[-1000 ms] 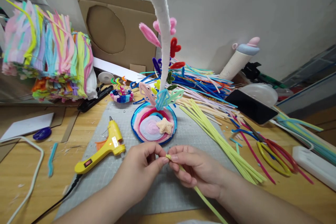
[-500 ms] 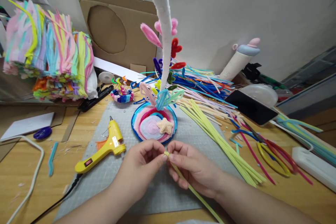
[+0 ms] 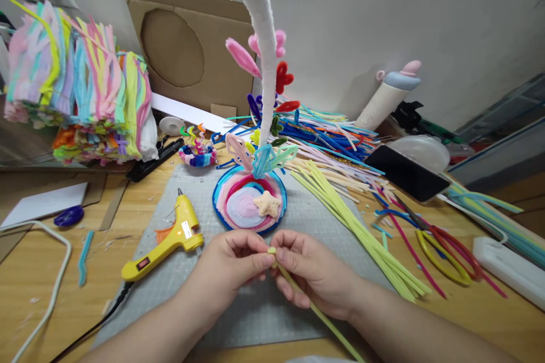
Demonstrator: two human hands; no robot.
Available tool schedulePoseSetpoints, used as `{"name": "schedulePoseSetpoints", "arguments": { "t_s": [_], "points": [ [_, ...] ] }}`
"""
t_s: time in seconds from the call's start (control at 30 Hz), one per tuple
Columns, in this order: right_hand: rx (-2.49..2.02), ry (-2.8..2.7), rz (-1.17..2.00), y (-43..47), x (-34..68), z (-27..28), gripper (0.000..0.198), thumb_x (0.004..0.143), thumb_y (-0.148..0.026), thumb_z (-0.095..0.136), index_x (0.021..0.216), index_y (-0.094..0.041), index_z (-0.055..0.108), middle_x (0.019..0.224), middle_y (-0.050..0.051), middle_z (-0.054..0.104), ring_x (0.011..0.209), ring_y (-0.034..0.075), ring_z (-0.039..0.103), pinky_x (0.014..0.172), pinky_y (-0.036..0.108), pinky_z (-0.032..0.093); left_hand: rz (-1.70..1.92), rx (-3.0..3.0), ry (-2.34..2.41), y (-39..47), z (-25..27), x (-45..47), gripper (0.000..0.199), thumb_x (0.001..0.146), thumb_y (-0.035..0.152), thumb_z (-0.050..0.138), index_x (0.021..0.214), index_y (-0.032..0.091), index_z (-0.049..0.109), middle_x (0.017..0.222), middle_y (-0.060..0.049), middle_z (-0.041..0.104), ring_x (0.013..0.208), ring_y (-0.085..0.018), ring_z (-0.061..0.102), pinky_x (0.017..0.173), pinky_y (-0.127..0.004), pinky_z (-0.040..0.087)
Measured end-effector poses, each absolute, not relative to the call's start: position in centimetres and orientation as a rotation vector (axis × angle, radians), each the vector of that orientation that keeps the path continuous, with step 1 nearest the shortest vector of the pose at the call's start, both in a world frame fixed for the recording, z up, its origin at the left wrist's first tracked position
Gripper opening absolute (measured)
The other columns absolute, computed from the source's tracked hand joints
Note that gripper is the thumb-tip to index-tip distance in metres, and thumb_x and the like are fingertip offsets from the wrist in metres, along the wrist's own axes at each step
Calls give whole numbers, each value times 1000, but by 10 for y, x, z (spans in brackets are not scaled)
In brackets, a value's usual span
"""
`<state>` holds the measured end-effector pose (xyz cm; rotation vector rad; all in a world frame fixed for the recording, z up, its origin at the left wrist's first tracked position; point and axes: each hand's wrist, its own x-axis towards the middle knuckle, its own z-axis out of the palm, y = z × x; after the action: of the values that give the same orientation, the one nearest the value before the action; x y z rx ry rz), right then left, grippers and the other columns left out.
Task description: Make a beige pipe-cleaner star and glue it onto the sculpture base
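Observation:
A pale yellow-green pipe cleaner [image 3: 326,317] runs from my fingertips down past the front edge of the mat, its upper end bent into a small curl. My left hand [image 3: 236,261] pinches that curled end between thumb and index finger. Close against it, my right hand [image 3: 313,272] grips the same pipe cleaner just below the curl, its lower fingers folded under the stem. Just beyond both hands lies a round pipe-cleaner base [image 3: 219,212] in blue, pink and white, bearing a beige star [image 3: 267,204] and a tall white stem [image 3: 267,79] with colourful petals.
A yellow glue gun [image 3: 183,227] rests left on the grey cutting mat [image 3: 170,300]. Yellow-green pipe cleaners [image 3: 357,232] lie to the right, near scissors [image 3: 443,255] and a phone [image 3: 406,173]. Bundled pipe cleaners [image 3: 80,79] fill the back left, beside cardboard [image 3: 225,39].
My fingers have shifted slightly at the curled tip, and the left fingertips sit a little lower on it. Everything else on the table stays put.

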<state>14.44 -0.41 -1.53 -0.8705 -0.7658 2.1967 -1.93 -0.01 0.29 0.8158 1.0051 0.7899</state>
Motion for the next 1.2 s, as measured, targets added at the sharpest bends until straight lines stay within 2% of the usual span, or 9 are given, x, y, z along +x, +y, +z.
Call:
{"name": "schedulePoseSetpoints", "arguments": {
  "t_s": [0.17, 0.27, 0.43, 0.53, 0.63, 0.77, 0.87, 1.0, 1.2],
  "points": [
    [-845, -836, 2250, -5, 143, -16, 34, 79, -45, 66, 80, -13, 55, 66, 1, 64, 36, 4, 54, 27, 9, 35, 910, 843, 933, 0, 3, -18, 20, 55, 23, 83, 55, 14, 65, 61, 4, 58, 55, -8, 56, 57, -19, 44],
    [-834, -867, 2267, -7, 142, -17, 39, 80, -51, 62, 76, -12, 56, 61, 1, 63, 36, 5, 54, 26, 10, 34, 929, 827, 924, 0, 5, -17, 20, 54, 23, 83, 55, 14, 65, 63, 4, 58, 58, -8, 56, 57, -19, 44],
    [-956, -883, 2195, -7, 144, -17, 42, 78, -52, 64, 68, -12, 55, 48, -4, 55, 30, 1, 44, 27, 9, 29, 886, 793, 951, 0, 3, -16, 20, 58, 24, 82, 64, 14, 67, 60, 2, 62, 55, -7, 55, 55, -18, 42],
    [-1024, -937, 2151, -7, 143, -16, 44, 76, -55, 63, 68, -13, 54, 48, -5, 52, 30, 1, 42, 27, 9, 27, 872, 813, 970, -1, 1, -17, 20, 60, 26, 81, 66, 13, 66, 57, 2, 63, 51, -6, 52, 51, -17, 39],
    [-1043, -1011, 2069, -7, 142, -11, 45, 74, -58, 64, 71, -14, 54, 53, -5, 54, 33, 3, 46, 29, 11, 27, 910, 842, 984, -1, 1, -17, 20, 63, 26, 79, 63, 13, 64, 58, 2, 63, 53, -7, 53, 52, -17, 39],
    [-1091, -1125, 1924, -8, 145, -6, 43, 73, -55, 65, 67, -14, 54, 52, -6, 51, 34, 2, 44, 32, 13, 26, 916, 874, 963, -2, 5, -16, 16, 65, 24, 77, 71, 15, 65, 61, 1, 65, 57, -9, 58, 55, -19, 43],
    [-1090, -1067, 1981, -7, 148, -6, 40, 75, -51, 64, 63, -14, 54, 46, -6, 50, 31, 3, 41, 31, 13, 24, 893, 946, 975, -2, 8, -17, 16, 68, 23, 74, 80, 16, 67, 65, 1, 67, 60, -11, 59, 57, -20, 44],
    [-996, -952, 2107, -7, 150, -11, 34, 77, -43, 63, 62, -14, 54, 43, -5, 52, 28, 3, 39, 29, 13, 23, 912, 1244, 1093, -2, 11, -20, 8, 71, 25, 71, 74, 18, 69, 71, -2, 68, 67, -14, 60, 64, -24, 46],
    [-1006, -1016, 2076, -9, 151, -13, 31, 77, -40, 65, 62, -14, 56, 44, -5, 52, 30, 3, 41, 30, 12, 26, 977, 1563, 1127, -2, 16, -25, 5, 71, 21, 72, 66, 19, 70, 69, -2, 68, 68, -16, 62, 68, -25, 47]
  ]
}}
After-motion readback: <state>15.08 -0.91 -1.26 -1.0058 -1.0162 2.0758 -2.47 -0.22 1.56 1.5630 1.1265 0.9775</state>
